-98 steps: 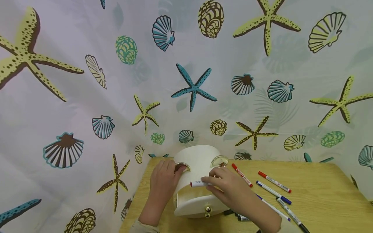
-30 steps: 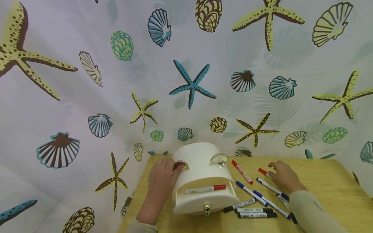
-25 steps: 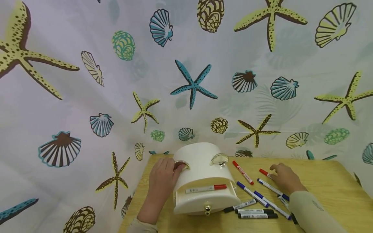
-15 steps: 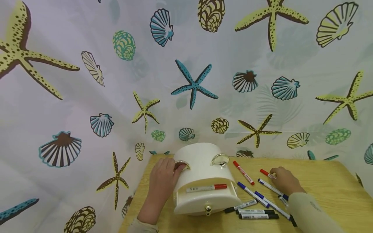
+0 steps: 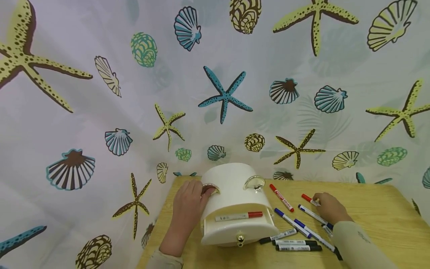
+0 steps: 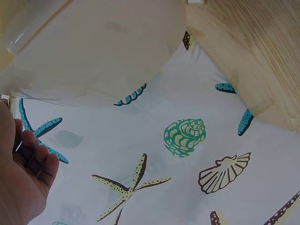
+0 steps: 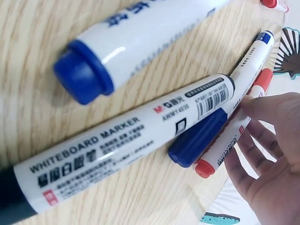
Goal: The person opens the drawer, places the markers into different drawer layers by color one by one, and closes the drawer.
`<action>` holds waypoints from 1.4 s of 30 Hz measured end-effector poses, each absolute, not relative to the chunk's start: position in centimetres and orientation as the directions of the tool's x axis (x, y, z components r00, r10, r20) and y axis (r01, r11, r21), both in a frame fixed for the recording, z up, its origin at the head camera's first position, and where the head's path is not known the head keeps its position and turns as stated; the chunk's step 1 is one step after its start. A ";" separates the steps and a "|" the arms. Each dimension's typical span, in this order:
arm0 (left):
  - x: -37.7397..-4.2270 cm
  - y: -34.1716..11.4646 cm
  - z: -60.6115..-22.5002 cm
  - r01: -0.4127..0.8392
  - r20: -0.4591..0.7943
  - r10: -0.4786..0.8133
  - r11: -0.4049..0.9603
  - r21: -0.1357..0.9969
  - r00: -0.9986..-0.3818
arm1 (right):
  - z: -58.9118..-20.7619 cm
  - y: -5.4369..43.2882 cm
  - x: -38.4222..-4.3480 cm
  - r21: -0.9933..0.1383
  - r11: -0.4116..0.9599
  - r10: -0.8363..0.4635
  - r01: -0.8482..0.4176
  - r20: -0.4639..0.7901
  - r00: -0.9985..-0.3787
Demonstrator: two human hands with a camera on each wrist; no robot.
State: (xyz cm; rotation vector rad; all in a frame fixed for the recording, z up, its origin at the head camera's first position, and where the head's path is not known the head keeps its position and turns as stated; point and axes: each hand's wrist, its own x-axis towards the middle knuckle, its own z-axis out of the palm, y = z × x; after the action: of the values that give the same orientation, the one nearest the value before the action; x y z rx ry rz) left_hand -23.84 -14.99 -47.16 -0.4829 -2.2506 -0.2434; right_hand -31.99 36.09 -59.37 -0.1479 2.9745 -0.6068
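My left hand (image 5: pixel 189 201) grips the left gold ring (image 5: pixel 211 188) on a white rounded box (image 5: pixel 231 183); in the left wrist view its fingers are curled beside the box's pale side. The drawer (image 5: pixel 240 233) at the box's front is pulled out, showing a gold knob. Inside lies a red-capped marker (image 5: pixel 235 216). Over on the right of the table, my right hand (image 5: pixel 330 207) pinches another red whiteboard marker (image 7: pixel 229 145) between thumb and fingers. A blue-capped marker (image 7: pixel 199 136) lies right alongside it.
Several black-capped markers (image 5: pixel 299 247) lie by the drawer's right side. Blue-capped markers (image 5: pixel 292 222) and a red marker (image 5: pixel 281 198) spread over the wooden table (image 5: pixel 376 216). A shell-and-starfish cloth (image 5: pixel 235 123) hangs behind the table.
The right hand set its earlier red-capped marker in the drawer and moved right to another red marker, where its fingers closed. The left hand kept its place on the ring.
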 end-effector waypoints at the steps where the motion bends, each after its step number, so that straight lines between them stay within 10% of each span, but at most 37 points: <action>1: -23.9 -15.0 -47.2 0.419 0.759 0.266 0.908 0.010 -0.594 | -59.3 36.1 -31.9 -0.394 0.916 -0.115 -0.075 -0.079 -0.990; 42: -23.9 -14.8 -47.0 0.424 0.785 0.300 0.904 -0.053 -0.541 | -51.4 33.6 -29.6 -0.326 0.902 -0.255 -0.282 0.123 -0.959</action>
State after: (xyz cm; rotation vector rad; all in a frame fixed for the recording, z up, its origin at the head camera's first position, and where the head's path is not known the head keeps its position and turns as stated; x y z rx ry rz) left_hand -23.93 -14.78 -46.96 -0.5160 -2.1812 -0.1791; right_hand -29.61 33.59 -51.41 -0.4437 3.1394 -0.5573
